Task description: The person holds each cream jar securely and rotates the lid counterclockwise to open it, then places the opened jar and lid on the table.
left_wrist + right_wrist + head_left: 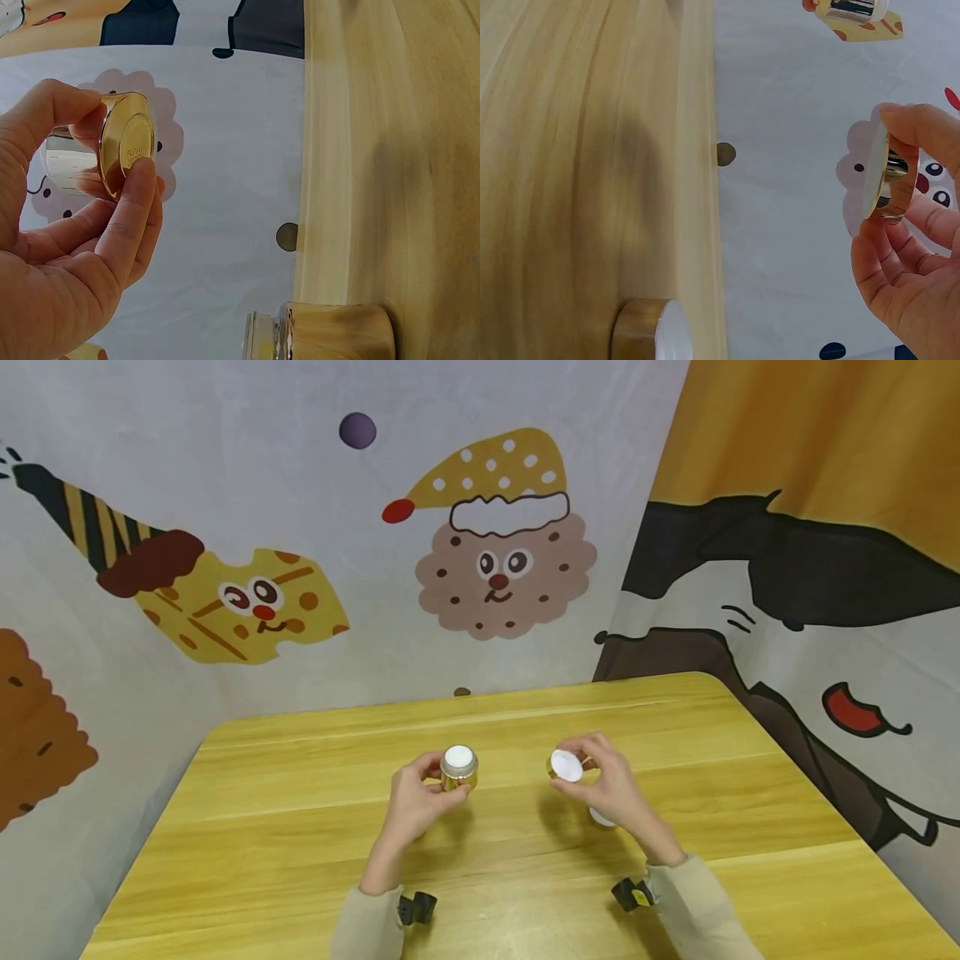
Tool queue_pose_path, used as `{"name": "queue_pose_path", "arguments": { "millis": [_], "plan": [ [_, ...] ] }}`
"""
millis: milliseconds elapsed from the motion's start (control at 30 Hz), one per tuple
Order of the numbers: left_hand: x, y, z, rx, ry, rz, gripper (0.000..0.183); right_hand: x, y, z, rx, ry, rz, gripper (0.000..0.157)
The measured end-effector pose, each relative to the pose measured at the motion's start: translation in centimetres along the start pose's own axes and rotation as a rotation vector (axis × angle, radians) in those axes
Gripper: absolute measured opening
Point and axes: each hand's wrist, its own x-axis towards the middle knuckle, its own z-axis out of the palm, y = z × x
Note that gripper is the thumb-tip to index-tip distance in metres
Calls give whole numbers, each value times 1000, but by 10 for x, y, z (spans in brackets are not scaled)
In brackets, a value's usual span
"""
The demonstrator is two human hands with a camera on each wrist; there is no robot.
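Observation:
My left hand (420,793) grips a small shiny gold jar (459,767) with a white top, lifted above the wooden table (300,827). In the left wrist view the thumb and fingers of the left hand (112,180) pinch the gold jar (124,146) around its sides, its base facing the camera. My right hand (609,781) pinches a round gold lid (566,765) with a white inner face, also held in the air. The right wrist view shows that lid (885,176) edge-on between the right hand's fingertips (900,225).
A second gold jar (600,817) with a white top stands on the table under my right hand, also in the wrist views (337,334) (649,330). Cartoon-printed fabric walls (487,568) close in the table at the back and both sides.

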Motion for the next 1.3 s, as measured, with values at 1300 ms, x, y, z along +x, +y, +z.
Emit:
{"name": "queue_pose_path", "arguments": {
  "millis": [1300],
  "plan": [
    [1,0,0,12,0,-18,43,-14,27,29,-163,-339,174,46]
  ]
}}
